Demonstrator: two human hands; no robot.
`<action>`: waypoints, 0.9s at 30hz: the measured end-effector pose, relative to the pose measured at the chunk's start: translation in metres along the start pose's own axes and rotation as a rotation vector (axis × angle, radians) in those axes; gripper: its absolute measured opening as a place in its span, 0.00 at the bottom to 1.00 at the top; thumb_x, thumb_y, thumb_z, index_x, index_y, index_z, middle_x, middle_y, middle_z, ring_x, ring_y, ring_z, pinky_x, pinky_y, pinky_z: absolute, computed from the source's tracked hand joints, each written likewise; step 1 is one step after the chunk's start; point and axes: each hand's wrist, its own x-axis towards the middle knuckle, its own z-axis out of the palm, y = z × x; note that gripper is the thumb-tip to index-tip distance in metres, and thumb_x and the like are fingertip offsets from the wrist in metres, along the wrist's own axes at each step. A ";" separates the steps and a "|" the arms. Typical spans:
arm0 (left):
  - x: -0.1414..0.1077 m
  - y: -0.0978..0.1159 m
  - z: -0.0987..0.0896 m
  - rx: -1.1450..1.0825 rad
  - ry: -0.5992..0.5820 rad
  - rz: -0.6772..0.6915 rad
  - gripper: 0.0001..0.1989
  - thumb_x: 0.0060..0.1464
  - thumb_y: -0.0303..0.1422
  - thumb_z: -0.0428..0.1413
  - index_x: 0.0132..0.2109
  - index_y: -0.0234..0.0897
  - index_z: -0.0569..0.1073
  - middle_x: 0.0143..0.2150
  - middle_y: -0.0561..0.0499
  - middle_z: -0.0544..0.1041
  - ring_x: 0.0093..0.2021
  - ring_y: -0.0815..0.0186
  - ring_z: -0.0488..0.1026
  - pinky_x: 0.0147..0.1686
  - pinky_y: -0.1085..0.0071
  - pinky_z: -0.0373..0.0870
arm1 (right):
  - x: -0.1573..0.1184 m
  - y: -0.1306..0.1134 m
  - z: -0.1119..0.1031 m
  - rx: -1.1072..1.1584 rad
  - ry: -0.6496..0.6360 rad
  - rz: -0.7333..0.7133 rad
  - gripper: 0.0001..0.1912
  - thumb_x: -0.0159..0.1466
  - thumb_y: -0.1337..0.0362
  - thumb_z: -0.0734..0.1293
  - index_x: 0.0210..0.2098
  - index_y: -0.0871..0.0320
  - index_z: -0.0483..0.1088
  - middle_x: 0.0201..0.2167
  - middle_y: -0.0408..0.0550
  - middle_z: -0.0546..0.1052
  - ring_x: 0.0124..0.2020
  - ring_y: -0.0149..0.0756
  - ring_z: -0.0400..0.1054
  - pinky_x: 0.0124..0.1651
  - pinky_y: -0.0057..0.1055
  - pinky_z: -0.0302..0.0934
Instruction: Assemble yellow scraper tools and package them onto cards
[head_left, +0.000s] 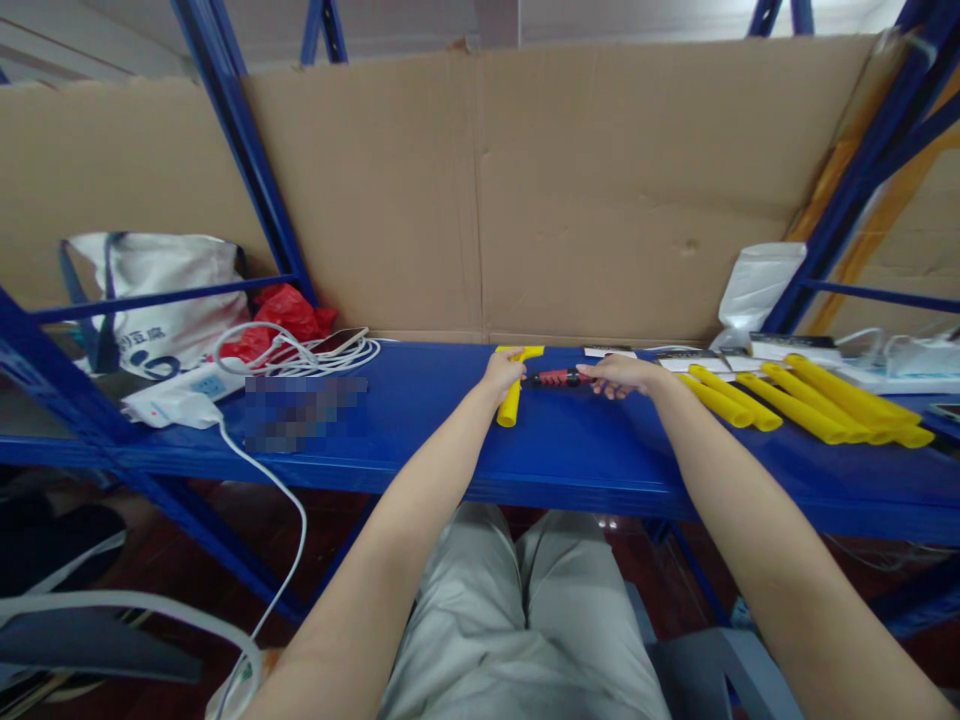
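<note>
My left hand [504, 375] is closed around a yellow piece [508, 408], whose tube end points toward me and whose flat top sticks out to the right. In my right hand [619, 376] is the end of a red and black screwdriver-like tool [556, 378]. The tool lies roughly level, its dark tip pointing left at the yellow piece. Whether the tip touches the piece cannot be made out. Both hands are over the blue shelf top [570, 450].
Several yellow tubes [810, 400] lie at the right, near small boxes [795, 348] and a white pouch [761, 285]. Coiled white cables [330, 358], a power strip [180, 400], a red bag [292, 312] and a cloth bag [172, 300] are at the left. Cardboard [600, 190] stands behind.
</note>
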 end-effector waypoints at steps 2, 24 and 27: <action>0.001 -0.002 0.001 0.030 -0.021 0.007 0.30 0.48 0.14 0.50 0.59 0.34 0.67 0.44 0.42 0.76 0.26 0.73 0.70 0.23 0.78 0.63 | 0.002 0.002 0.002 -0.064 -0.078 -0.032 0.21 0.60 0.48 0.63 0.26 0.61 0.66 0.24 0.47 0.73 0.16 0.23 0.59 0.18 0.22 0.51; 0.001 -0.001 0.001 0.019 0.000 -0.012 0.29 0.47 0.15 0.53 0.57 0.34 0.70 0.35 0.45 0.77 0.25 0.70 0.71 0.25 0.76 0.65 | 0.045 0.070 -0.022 -0.630 0.472 0.038 0.25 0.62 0.69 0.56 0.58 0.53 0.64 0.63 0.51 0.59 0.64 0.48 0.50 0.61 0.51 0.50; 0.000 0.000 0.001 0.031 0.006 0.008 0.29 0.47 0.14 0.52 0.57 0.33 0.69 0.39 0.44 0.77 0.25 0.71 0.71 0.24 0.77 0.64 | 0.048 0.069 -0.016 -0.662 0.432 0.052 0.25 0.64 0.67 0.53 0.60 0.52 0.62 0.66 0.51 0.54 0.67 0.49 0.43 0.62 0.59 0.42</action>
